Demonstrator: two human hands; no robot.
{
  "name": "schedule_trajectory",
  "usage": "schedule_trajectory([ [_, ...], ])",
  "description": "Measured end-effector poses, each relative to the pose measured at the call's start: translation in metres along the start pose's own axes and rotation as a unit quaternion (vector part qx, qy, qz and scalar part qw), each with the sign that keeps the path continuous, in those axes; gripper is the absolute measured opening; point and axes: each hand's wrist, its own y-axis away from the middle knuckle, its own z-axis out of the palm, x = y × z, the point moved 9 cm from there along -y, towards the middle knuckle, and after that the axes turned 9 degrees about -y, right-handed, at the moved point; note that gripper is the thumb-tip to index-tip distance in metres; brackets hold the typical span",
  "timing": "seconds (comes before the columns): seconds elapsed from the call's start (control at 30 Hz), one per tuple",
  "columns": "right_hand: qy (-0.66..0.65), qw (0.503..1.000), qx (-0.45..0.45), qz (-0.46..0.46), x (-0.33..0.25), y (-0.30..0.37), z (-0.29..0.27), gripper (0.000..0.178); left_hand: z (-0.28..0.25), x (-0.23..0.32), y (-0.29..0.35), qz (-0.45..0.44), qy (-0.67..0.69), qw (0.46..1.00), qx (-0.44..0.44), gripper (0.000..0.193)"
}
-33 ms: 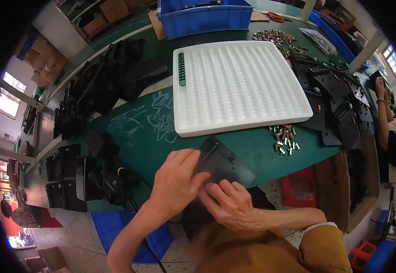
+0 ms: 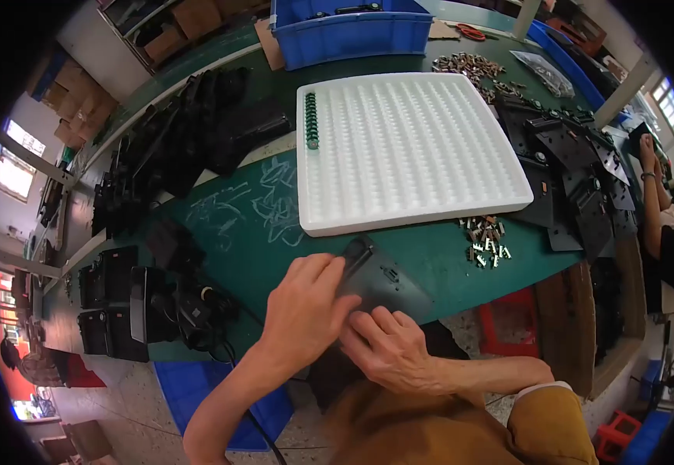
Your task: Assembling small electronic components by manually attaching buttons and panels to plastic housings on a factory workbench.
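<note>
A thin dark plate (image 2: 403,285) with small slots and a raised black strip along its left side lies between my hands at the near edge of the green table. My left hand (image 2: 299,311) is closed over the plate's left side, its fingertips beside the raised strip. At the near edge of the plate my right hand (image 2: 389,349) is closed, fingers curled and pressed together. Whether a smaller part sits in those fingers is hidden. Just beyond the plate rests a white foam tray (image 2: 414,155), with a row of small green parts (image 2: 311,120) at its far left.
Small metal clips (image 2: 488,242) lie right of the plate, with more by a stack of black plates (image 2: 581,174). At left are dark housings (image 2: 108,279) and a black corded device (image 2: 197,314). A blue bin (image 2: 352,39) stands behind; a co-worker's hand (image 2: 647,151) shows at right.
The plate has tilted slightly between my hands, so its raised strip and slots show a little differently. Both hands keep nearly the same place.
</note>
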Motion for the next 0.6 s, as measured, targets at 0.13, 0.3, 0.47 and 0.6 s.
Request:
schedule_trajectory([
  [0.13, -0.120, 0.992, -0.028, 0.018, -0.001, -0.018, -0.006, 0.047, 0.000, -0.002, -0.004, 0.028, -0.057, 0.996, 0.057, 0.036],
  [0.3, -0.193, 0.978, -0.079, 0.012, 0.038, -0.069, -0.052, 0.032, 0.002, -0.005, -0.007, 0.063, -0.045, 0.994, 0.073, 0.043],
  [0.47, -0.149, 0.988, 0.020, 0.036, 0.145, -0.180, -0.032, 0.015, 0.000, -0.007, -0.005, 0.054, -0.042, 0.995, 0.071, 0.047],
  [0.6, -0.095, 0.994, -0.004, 0.049, 0.167, -0.216, 0.002, 0.011, 0.002, -0.006, -0.006, 0.055, -0.054, 0.994, 0.072, 0.046],
])
